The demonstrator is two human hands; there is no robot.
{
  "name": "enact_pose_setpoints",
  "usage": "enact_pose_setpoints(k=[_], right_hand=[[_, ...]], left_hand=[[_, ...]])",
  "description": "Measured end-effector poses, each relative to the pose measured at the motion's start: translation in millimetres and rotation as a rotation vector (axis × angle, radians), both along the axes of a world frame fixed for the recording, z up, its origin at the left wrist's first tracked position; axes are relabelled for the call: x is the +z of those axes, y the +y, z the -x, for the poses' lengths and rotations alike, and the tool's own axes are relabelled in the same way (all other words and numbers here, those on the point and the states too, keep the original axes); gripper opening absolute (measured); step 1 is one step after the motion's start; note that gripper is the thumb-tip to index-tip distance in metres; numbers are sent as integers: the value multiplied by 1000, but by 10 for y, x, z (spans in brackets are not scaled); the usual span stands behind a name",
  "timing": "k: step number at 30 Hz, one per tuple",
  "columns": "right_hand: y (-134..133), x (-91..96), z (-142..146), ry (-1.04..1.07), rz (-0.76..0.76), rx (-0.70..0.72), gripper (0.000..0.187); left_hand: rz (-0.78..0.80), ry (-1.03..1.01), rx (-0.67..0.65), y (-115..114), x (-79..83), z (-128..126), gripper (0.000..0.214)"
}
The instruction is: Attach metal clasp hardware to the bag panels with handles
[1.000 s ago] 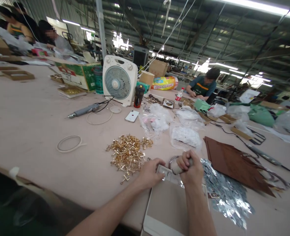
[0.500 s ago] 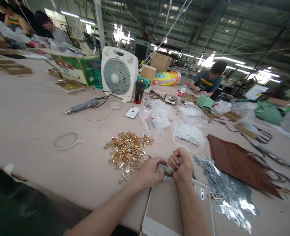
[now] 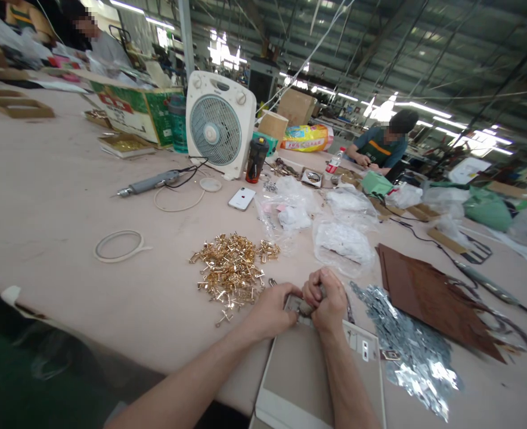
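Observation:
A beige panel (image 3: pixel 295 372) with pale raised edges lies in front of me at the table's front edge. My left hand (image 3: pixel 272 310) is closed on its far left corner, thumb on top. My right hand (image 3: pixel 326 298) is clenched around a grey-beige, rounded, handle-like piece (image 3: pixel 306 309), pressed down at the panel's far edge; its kind is hidden by my fingers. A small metal fitting (image 3: pixel 365 350) sits on the panel's right side. Just beyond my left hand lies a heap of gold-coloured metal fittings (image 3: pixel 230 268).
Silver metal plates (image 3: pixel 418 345) and brown sheets (image 3: pixel 433 298) lie to the right. Plastic bags (image 3: pixel 344 241), a phone (image 3: pixel 241 199), a tape roll (image 3: pixel 119 245), a grey power screwdriver (image 3: pixel 149 182) and a fan (image 3: pixel 219 128) are farther off. A co-worker (image 3: pixel 380 146) sits across the table.
My right hand has shifted slightly left and tilted, still around the grey-beige piece. My left hand keeps its hold on the panel's corner. The view has moved a little.

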State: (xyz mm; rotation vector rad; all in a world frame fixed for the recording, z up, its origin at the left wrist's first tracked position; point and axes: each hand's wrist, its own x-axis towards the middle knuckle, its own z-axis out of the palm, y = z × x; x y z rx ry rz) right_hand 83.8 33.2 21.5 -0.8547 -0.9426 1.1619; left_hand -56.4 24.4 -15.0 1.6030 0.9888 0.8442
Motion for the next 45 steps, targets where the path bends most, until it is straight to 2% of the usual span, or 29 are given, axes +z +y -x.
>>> enact_pose_setpoints(k=[5,9,12,15,17,20,22,24,26,30,35,39,42,45], right_hand=[[-149,-18,88,-207,-59,-12,42],[-344,-127,117,-397,-229,-83,38],[-467,-209,121,-548,-341,-88,31],[-503,-204,105,-459,-347,-134,35],[-481,-143,64,-276,-287,-145,39],[-427,-27,-31,-10,-187,-152,36],[-416,19,-81,80,-167,-162,35],[-439,25,-93,114,-189,-157,36],[-487,6,-64,112,-230,-139,39],[-594,-63,37,8,-275,-64,43],[-685,-171,90,-268,-355,-163,41],[-616,-185,132,-493,-426,-145,39],[-431,-144,174,-398,-318,-182,44],[-262,-93,174,-234,-185,-213,46]], left_hand=[[-40,28,-8,26,3,33,35],[-96,29,-68,18,59,80,23],[-201,-4,-134,-36,116,105,28],[-266,4,-153,-105,123,92,35],[-260,49,-128,-134,90,64,38],[-250,118,-108,-133,17,22,59],[-247,141,-106,-116,-18,9,71],[-248,155,-99,-100,-27,8,73],[-256,163,-103,-88,-10,15,70],[-283,141,-166,-62,57,37,41],[-285,121,-170,-47,84,39,31],[-291,126,-140,-55,71,28,18],[-287,146,-135,-53,70,23,18],[-263,138,-118,-50,70,29,36]])
